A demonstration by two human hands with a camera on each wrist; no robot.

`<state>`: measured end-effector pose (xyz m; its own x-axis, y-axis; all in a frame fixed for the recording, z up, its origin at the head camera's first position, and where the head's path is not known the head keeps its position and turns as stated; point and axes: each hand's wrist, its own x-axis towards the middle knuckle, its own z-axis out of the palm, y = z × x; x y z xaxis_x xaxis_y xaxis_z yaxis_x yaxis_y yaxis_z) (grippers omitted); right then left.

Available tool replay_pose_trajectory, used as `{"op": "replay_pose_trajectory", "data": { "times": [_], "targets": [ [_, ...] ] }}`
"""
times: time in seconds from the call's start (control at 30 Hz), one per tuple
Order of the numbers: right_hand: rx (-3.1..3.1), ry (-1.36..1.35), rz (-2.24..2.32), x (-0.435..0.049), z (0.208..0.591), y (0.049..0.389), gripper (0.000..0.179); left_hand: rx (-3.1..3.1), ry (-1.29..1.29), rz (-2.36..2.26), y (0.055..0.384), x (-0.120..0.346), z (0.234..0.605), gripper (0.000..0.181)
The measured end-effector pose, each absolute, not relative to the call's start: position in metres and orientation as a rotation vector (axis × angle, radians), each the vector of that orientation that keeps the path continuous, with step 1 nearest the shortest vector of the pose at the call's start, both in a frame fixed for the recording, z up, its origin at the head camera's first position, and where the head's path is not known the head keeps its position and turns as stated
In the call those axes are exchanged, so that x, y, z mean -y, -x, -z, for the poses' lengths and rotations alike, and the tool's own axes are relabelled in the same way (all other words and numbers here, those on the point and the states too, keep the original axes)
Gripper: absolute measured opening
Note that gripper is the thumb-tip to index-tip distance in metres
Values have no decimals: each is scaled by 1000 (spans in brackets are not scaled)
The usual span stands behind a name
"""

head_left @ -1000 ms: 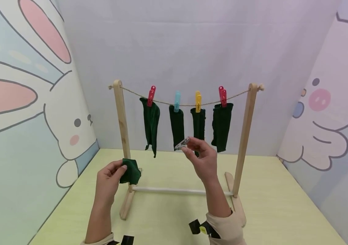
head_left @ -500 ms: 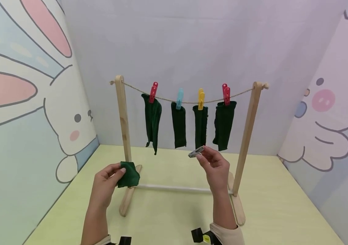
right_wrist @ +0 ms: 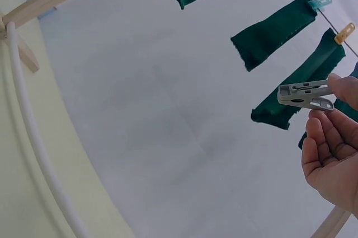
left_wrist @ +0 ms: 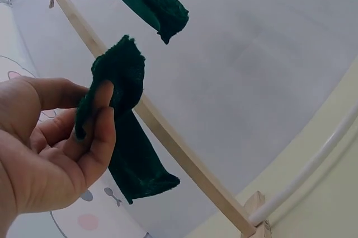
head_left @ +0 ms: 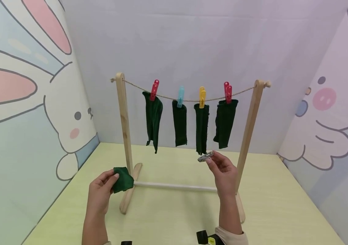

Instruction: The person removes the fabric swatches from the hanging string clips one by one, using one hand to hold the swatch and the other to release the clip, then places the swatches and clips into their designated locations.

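My left hand (head_left: pixel 100 189) pinches a dark green piece of cloth (head_left: pixel 123 180) between thumb and fingers, left of the rack's left post. In the left wrist view the cloth (left_wrist: pixel 131 75) has a rough edge and a length hangs below the fingers. A grey clothespin (head_left: pixel 205 156) is pinched in my right hand (head_left: pixel 224 173), in front of the line's right half. The right wrist view shows the clothespin (right_wrist: pixel 305 95) with its jaws together and nothing in them. Several dark green cloth strips, one of them a folded strip (head_left: pixel 153 120), hang along the twine line (head_left: pixel 166 98).
A red clothespin (head_left: pixel 154 91), a light blue clothespin (head_left: pixel 180 96), a yellow clothespin (head_left: pixel 202 97) and another red clothespin (head_left: pixel 228 93) grip the strips. The wooden left post (head_left: pixel 124 126), right post (head_left: pixel 250 131) and white crossbar (head_left: pixel 174 186) form the rack on a pale yellow table (head_left: pixel 278 200).
My right hand has moved right and down with the grey clothespin, away from the hanging strips. My left hand has drifted slightly left and down, still pinching the cloth. The view has shifted a little.
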<state>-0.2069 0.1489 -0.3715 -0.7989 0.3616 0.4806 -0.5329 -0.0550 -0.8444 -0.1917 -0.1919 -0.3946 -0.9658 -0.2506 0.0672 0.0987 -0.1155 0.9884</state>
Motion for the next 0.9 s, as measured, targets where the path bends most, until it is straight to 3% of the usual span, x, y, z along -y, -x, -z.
{"op": "replay_pose_trajectory", "data": {
  "times": [0.4,0.67,0.9],
  "targets": [
    [1602,15,-1919,-175,389,205,30,1892,-296,2183,198,202,415,19],
    [1653,146,-1880,-193,395,202,32,2120,-378,2015,209,217,420,39],
    [1659,250,-1867,-210,402,198,33,2230,-377,2000,216,229,426,44]
  ]
}}
